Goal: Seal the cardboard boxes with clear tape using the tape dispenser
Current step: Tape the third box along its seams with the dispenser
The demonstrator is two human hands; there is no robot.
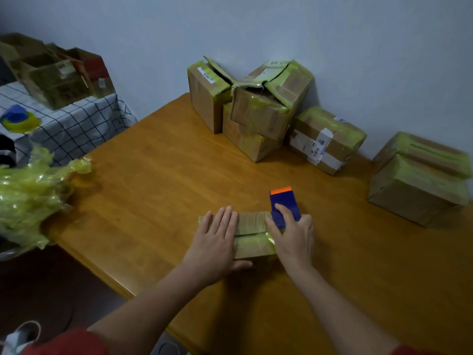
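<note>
A small brown cardboard box (252,234) is held down on an orange wooden worktop (158,175).
Near the worktop's near edge, the box is pressed flat by the left hand (217,242), fingers straight. A blue plastic tape dispenser with an orange tip (284,203) is gripped in the right hand's (294,237) curled fingers at the box's right end.

head view | faces forward and down (wide-angle) | close above the table (158,175)

On the wooden table (158,180), a small cardboard box (252,234) is set near the front edge; taped boxes (258,111) are ranged along the far edge.
</note>
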